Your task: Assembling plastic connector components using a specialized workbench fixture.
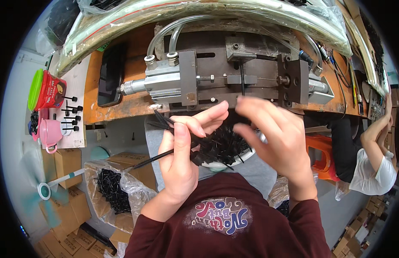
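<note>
My left hand (180, 172) is closed around several thin black brushes with bristled spiral tips (163, 121). One brush (154, 159) sticks out past my thumb toward the lower left. My right hand (279, 137) is raised just in front of the metal fixture (261, 92), slightly blurred, its thumb and fingers apart with nothing visible between them. A black rod (242, 81) stands across the small grey clamp block (251, 80), its near end close to my right fingertips. Below my hands a white bowl (216, 164) of black brush parts (225, 146) rests on my lap, partly hidden by them.
Pneumatic cylinders (163, 86) with clear hoses (165, 36) flank the fixture on the wooden bench (94, 109). A dark phone (111, 75) lies left. An open bag of black parts (113, 189) and a fan (44, 190) stand lower left. Another person (373, 167) sits right, near an orange stool (322, 157).
</note>
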`<state>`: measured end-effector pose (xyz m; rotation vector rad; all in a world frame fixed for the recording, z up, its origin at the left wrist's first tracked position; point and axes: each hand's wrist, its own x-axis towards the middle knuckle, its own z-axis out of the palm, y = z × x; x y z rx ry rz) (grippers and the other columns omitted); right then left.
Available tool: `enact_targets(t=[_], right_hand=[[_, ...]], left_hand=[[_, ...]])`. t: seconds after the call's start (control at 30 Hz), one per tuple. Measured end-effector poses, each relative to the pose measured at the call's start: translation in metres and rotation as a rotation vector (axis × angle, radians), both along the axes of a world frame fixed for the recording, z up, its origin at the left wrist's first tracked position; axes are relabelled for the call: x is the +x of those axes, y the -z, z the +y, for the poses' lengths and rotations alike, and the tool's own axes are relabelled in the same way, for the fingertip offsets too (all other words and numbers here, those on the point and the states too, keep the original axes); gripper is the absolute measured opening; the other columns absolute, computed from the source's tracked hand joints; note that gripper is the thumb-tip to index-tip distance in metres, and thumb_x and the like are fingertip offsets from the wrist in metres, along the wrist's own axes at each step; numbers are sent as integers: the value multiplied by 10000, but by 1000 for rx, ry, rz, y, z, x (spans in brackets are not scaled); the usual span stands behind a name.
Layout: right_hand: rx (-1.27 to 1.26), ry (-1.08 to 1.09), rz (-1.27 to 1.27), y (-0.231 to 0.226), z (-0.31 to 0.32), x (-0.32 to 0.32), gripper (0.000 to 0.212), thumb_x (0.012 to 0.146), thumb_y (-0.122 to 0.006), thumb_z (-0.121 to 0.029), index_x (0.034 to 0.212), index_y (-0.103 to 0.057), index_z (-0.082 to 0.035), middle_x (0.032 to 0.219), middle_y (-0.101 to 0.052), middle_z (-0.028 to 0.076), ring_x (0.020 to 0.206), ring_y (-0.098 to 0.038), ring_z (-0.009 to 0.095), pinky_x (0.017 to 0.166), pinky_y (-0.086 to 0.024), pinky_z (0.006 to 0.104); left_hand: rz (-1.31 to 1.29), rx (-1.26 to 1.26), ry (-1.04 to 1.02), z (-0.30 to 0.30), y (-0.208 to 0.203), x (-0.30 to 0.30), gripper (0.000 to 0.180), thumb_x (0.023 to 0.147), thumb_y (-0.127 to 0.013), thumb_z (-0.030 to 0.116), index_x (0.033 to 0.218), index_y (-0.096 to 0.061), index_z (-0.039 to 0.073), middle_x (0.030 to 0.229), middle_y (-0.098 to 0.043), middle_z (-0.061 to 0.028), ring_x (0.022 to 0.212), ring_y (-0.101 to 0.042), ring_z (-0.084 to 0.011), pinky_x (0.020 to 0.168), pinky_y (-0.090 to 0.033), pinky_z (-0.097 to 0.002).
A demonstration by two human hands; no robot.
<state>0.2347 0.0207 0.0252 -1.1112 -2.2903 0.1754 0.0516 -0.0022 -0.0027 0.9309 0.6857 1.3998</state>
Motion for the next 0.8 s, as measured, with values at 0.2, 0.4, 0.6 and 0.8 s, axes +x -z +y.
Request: enact_targets(t=[0.2,0.4,0.6,0.8], right_hand=[[-33,-270,245,4,-27,-9,305,642,-708,-17,945,-683,8,890,-650,100,727,-672,218,604,-561,319],[5,-21,281,8,-16,6,249,713,-761,0,936,-651,15,1079,-638,165,882,-669,300,720,-560,378],[43,138,-12,17,2,0,222,717,-750,-26,898,-622,-14,1231,-654,131,794,-666,250,700,-530,329],[-12,182,-202,9,5,0,233,715,-753,-48,903,-616,-28,1232,-659,92,664,-636,203,599,-507,322]], left_hand=[[-52,-137,151,-6,0,11,360,1075,-277,341,914,-430,59,1285,-532,-350,1182,-582,-390,1009,-487,-489],[138,-144,48,-4,5,13,331,1080,-300,283,981,-484,26,1180,-618,-288,1022,-653,-282,883,-538,-382],[129,-74,38,-5,7,4,322,1081,-309,277,913,-449,41,802,-583,-134,675,-573,-192,652,-526,-326],[70,-134,52,-5,0,4,358,1082,-266,310,929,-435,34,900,-622,-205,798,-631,-261,787,-551,-393]])
